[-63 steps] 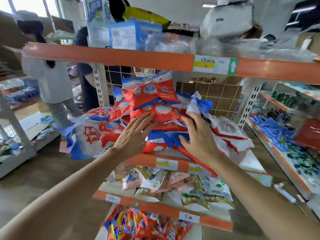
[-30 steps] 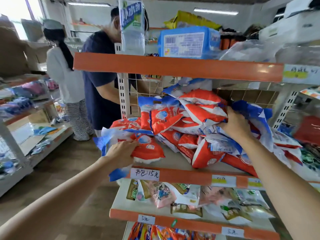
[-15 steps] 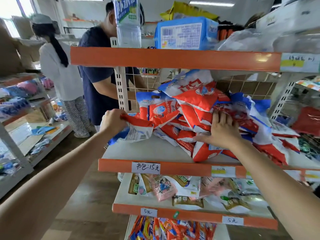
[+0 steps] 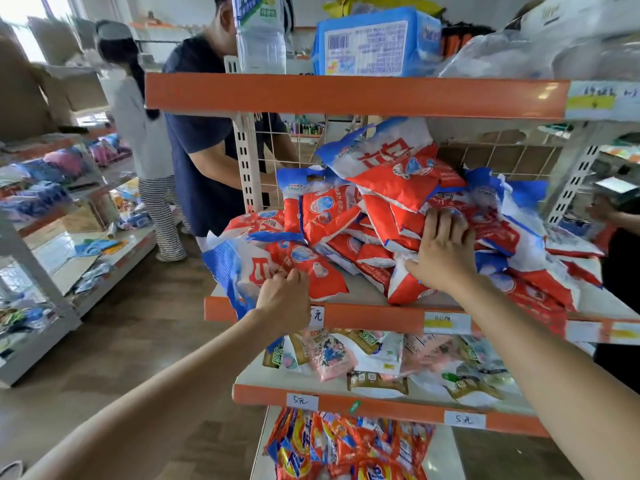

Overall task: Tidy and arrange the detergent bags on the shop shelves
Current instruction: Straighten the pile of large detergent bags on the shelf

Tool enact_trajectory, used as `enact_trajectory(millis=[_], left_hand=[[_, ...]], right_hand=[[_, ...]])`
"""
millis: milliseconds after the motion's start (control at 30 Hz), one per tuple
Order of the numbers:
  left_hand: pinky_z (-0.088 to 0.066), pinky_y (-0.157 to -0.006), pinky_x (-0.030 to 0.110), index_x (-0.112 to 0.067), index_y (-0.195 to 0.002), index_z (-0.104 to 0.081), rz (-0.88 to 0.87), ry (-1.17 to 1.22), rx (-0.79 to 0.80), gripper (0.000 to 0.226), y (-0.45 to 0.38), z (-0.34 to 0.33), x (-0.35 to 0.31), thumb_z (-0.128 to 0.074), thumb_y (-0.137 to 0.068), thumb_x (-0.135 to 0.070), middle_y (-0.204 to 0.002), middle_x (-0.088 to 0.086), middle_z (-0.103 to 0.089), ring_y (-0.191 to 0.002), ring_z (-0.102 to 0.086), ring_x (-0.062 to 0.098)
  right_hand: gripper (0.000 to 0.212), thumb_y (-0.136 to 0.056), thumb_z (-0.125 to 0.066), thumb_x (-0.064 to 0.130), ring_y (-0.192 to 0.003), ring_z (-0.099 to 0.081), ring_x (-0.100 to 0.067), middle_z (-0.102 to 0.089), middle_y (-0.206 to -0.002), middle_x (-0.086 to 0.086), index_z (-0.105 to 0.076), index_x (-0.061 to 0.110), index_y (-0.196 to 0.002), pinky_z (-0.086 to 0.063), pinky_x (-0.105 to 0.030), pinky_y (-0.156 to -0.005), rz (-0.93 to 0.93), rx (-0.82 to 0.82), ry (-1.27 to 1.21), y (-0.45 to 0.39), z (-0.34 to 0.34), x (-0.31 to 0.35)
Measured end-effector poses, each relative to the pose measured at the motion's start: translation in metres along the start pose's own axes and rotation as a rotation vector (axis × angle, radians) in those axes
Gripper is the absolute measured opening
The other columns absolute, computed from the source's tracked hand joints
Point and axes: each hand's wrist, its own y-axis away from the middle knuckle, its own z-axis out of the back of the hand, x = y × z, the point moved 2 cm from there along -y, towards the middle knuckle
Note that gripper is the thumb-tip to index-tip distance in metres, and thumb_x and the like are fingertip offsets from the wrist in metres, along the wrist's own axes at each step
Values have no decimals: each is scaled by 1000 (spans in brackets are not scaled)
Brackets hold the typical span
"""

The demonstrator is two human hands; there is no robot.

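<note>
A heap of red, white and blue detergent bags (image 4: 388, 209) lies on the middle shelf (image 4: 374, 317), which has an orange front edge. One bag (image 4: 249, 268) hangs over the shelf's left front corner. My left hand (image 4: 285, 301) grips this bag at its lower edge, fingers curled on it. My right hand (image 4: 443, 251) rests flat, fingers spread, on the right part of the heap. One bag (image 4: 384, 161) stands tilted on top of the pile.
The shelf below holds mixed small packets (image 4: 381, 358); the lowest one holds orange detergent bags (image 4: 346, 445). A blue pack (image 4: 374, 43) and a bottle (image 4: 259, 32) stand on the top shelf. Two people (image 4: 204, 140) stand behind the rack at left. Another rack (image 4: 52, 237) lines the aisle.
My left hand has lowered the single bag from mid-air onto the shelf's left front corner. My right hand stays pressed on the heap, now slightly higher.
</note>
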Motion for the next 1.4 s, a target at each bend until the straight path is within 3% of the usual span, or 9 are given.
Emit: enact_trajectory(millis=[133,267,333,467,567,667,1000,1200,1400], left_hand=[[-22,-112,48,-2,-147,-11,24,-54,-13,75,22,-37,1,-44,-93,-43,-151,17,-21,-137,-23,40],[-42,-99,58,12,-130,-46,10,-76,-121,96,37,-37,-9,-81,-55,-35,-131,31,-48,-120,-48,49],[-44,-95,61,13,-123,-53,-61,-74,-182,89,45,-35,-22,-81,-49,-27,-127,36,-51,-118,-50,51],[-41,-100,54,-1,-110,-67,-301,22,-260,57,65,-46,-59,-79,-56,-17,-132,27,-51,-125,-48,43],[-52,-92,46,-10,-114,-65,-358,166,-59,42,79,-64,-96,-67,-73,-20,-126,16,-57,-118,-55,35],[-47,-86,35,-17,-129,-50,-179,209,296,36,87,-99,-118,-44,-95,-26,-127,5,-52,-117,-52,25],[-46,-84,35,-22,-134,-46,93,314,595,43,130,-233,-163,-47,-91,-25,-131,4,-53,-116,-54,30],[-46,-81,35,-20,-131,-46,140,348,615,42,123,-390,-189,-49,-89,-23,-131,3,-53,-114,-56,29],[-49,-85,37,-21,-128,-50,139,392,451,40,76,-561,-196,-53,-88,-24,-128,4,-53,-113,-56,30]], right_hand=[[77,-91,-53,26,-136,-18,-53,-16,-148,-36,-13,-14,-143,-23,-60,-109,36,-144,10,26,-10,10],[63,-88,-48,9,-139,-7,-52,-6,-151,-36,-23,-8,-143,-16,-55,-114,216,-72,22,69,-30,17],[55,-75,-64,10,-136,-16,-55,-23,-148,-34,-53,-3,-127,-24,-60,-108,314,-88,78,87,-37,13],[34,-68,-70,11,-133,-32,-51,-50,-134,-24,-68,2,-101,-35,-61,-101,450,-32,-3,110,-44,3],[29,-84,-57,9,-116,-53,-37,-51,-132,-18,-62,2,-112,-51,-51,-88,615,149,-214,131,-63,-4],[34,-95,-42,11,-110,-55,-29,-46,-136,-11,-52,8,-127,-53,-42,-79,698,378,-309,150,-94,-15],[37,-95,-45,19,-119,-49,-27,-45,-130,-7,-47,18,-132,-42,-34,-90,510,866,-393,219,-284,-40],[43,-91,-51,21,-122,-47,-27,-47,-129,-7,-47,17,-133,-43,-35,-95,430,851,-443,263,-452,-17],[37,-89,-55,18,-121,-47,-25,-49,-128,-6,-53,15,-125,-42,-32,-94,433,657,-434,246,-625,10]])
